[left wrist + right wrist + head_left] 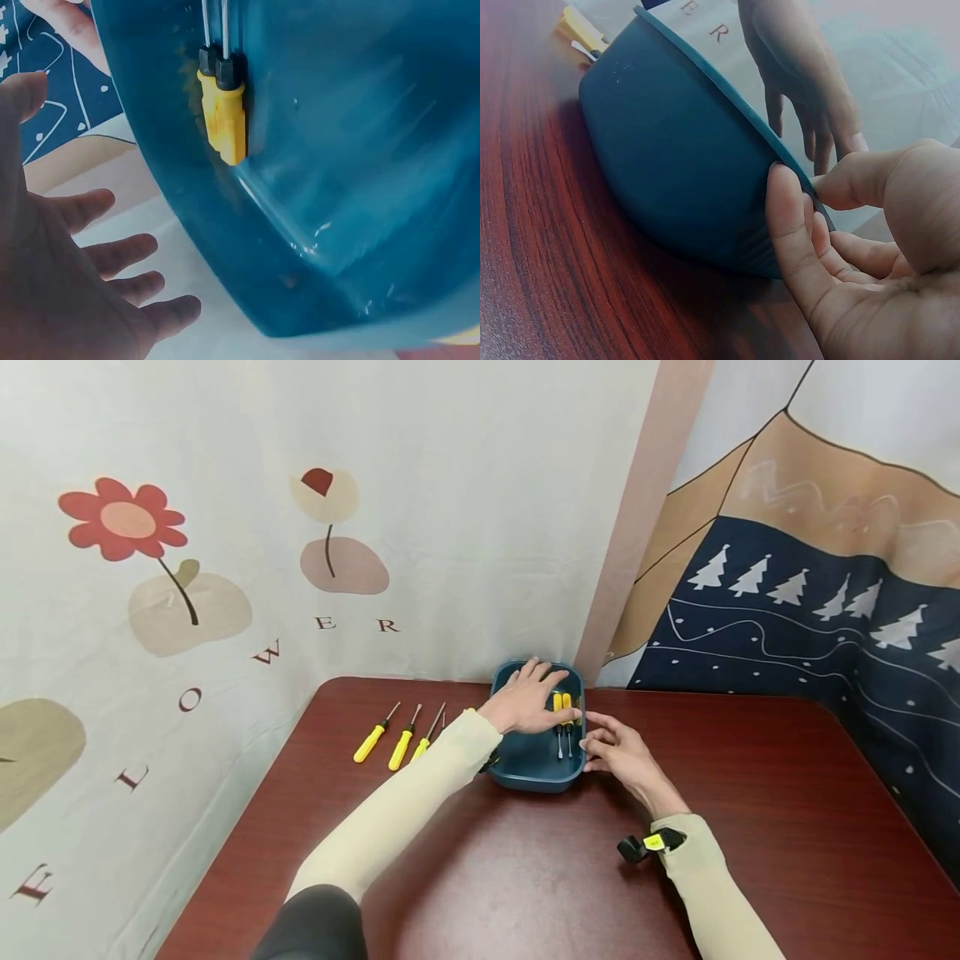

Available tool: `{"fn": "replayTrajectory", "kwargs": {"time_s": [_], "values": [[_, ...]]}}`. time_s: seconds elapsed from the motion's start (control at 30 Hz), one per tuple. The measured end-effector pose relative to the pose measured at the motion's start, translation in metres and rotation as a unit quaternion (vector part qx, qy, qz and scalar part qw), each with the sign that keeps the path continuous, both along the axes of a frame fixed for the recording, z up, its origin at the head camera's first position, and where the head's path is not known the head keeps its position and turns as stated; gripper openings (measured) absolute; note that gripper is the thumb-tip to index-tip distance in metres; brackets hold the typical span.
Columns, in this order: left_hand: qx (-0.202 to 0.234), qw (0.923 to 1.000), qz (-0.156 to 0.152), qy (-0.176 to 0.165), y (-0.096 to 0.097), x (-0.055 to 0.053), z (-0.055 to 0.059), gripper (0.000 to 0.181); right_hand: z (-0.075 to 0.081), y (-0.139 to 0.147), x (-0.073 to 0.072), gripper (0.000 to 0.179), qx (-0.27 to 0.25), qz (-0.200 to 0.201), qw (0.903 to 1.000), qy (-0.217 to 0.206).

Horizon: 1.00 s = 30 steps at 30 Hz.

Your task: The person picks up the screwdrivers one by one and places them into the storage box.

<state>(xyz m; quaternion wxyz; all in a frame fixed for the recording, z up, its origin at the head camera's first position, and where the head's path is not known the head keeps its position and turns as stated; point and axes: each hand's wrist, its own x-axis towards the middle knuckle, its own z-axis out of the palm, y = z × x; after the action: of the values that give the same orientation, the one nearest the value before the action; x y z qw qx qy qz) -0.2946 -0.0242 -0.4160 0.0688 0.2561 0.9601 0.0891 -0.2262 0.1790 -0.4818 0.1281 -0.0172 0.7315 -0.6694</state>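
Observation:
Two yellow-handled screwdrivers (pixel 229 116) lie side by side along one inner wall of a deep blue plastic box (pixel 536 777). My left hand (pixel 527 697) is spread over the box, fingers apart and nothing in them; in the left wrist view those fingers lie beyond its rim. At the box's right side my right hand (pixel 618 756) holds the rim, as the right wrist view shows, with fingertips (pixel 784 187) against the outer wall and the thumb at the edge.
Left of the box, several more yellow-handled screwdrivers (pixel 402 745) lie in a row on the dark red wooden table (pixel 540 868), partly covered by my left sleeve. A printed curtain (pixel 480 527) hangs right behind the table's back edge.

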Motion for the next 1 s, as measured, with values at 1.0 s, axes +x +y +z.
{"fn": "replayTrajectory", "kwargs": {"time_s": [1.0], "values": [[0.044, 0.9942, 0.092, 0.034, -0.052, 0.007, -0.002, 0.093, -0.001, 0.000, -0.001, 0.064, -0.005, -0.003, 1.0000, -0.005]]}}
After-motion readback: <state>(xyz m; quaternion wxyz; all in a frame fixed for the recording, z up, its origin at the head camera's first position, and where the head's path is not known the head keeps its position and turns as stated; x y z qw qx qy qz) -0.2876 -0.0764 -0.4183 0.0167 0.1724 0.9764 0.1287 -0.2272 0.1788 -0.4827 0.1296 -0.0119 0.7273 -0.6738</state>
